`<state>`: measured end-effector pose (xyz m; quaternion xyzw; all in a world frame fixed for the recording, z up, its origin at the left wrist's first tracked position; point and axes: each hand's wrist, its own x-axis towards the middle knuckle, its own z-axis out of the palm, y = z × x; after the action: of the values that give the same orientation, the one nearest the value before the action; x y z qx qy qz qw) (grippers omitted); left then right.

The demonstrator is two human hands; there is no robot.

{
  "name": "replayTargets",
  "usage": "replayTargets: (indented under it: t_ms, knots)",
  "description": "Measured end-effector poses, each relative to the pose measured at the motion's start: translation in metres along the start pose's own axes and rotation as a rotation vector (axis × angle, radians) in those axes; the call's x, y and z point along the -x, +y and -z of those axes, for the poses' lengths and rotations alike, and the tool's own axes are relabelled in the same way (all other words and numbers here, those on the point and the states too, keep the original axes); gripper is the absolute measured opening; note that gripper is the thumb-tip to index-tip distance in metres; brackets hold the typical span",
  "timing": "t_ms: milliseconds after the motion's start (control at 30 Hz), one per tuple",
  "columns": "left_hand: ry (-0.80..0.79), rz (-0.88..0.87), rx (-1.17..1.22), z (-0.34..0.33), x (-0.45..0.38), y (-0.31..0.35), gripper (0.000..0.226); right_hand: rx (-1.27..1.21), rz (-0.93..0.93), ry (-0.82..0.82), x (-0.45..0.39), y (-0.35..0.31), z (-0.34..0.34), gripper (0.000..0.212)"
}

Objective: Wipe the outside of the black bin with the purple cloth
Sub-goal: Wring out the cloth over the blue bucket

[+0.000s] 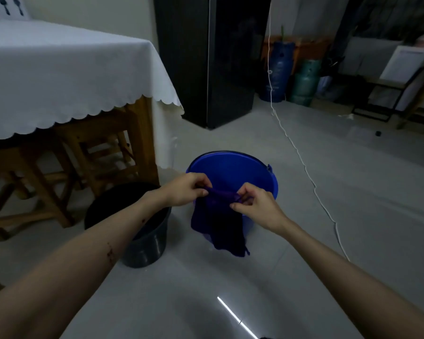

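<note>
The purple cloth (218, 226) hangs down in front of a blue bucket, held by its top edge between both hands. My left hand (185, 190) pinches its left corner and my right hand (256, 204) pinches its right corner. The black bin (145, 243) stands upright on the floor to the left of the cloth, partly hidden behind my left forearm. Neither hand touches the bin.
The blue bucket (233, 167) stands on the grey tiled floor just behind the cloth. A wooden table with a white cloth (59, 77) and stools is at the left. A white cord (311, 182) runs across the floor at the right. A black fridge (211, 57) stands behind.
</note>
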<state>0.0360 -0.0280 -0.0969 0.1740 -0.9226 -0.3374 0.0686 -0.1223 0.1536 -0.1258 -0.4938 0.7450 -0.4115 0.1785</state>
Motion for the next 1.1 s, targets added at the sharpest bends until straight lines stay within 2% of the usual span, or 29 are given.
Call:
replayTargets:
  t_ms: [100,200,300,367,467,567,633,733,1100]
  knots:
    - [-0.067,0.044,0.052,-0.012,-0.039,-0.024,0.017,-0.037,-0.076,0.055,-0.024,0.027,-0.005,0.019]
    - [-0.067,0.103,0.020,-0.029,-0.079,-0.050,0.015,-0.034,-0.164,0.106,-0.052,0.054,-0.014,0.017]
    - [0.051,0.163,-0.069,-0.056,-0.109,-0.069,0.012,-0.005,-0.265,0.146,-0.075,0.083,-0.030,0.016]
    - [0.143,0.188,-0.115,-0.078,-0.117,-0.078,0.020,0.023,-0.291,0.152,-0.081,0.101,-0.043,0.017]
    - [0.227,0.117,-0.153,-0.105,-0.107,-0.086,0.030,0.186,-0.181,0.169,-0.075,0.124,-0.058,0.037]
    - [0.187,-0.093,-0.241,-0.120,-0.081,-0.093,0.031,0.399,0.070,0.173,-0.060,0.136,-0.062,0.025]
    - [0.104,-0.138,-0.310,-0.126,-0.065,-0.094,0.036,0.479,0.140,0.066,-0.048,0.135,-0.062,0.024]
    - [0.118,-0.103,-0.284,-0.132,-0.058,-0.091,0.039,0.529,0.123,-0.031,-0.035,0.134,-0.068,0.032]
    - [0.121,-0.138,-0.296,-0.122,-0.076,-0.099,0.039,0.500,0.065,0.032,-0.052,0.132,-0.064,0.036]
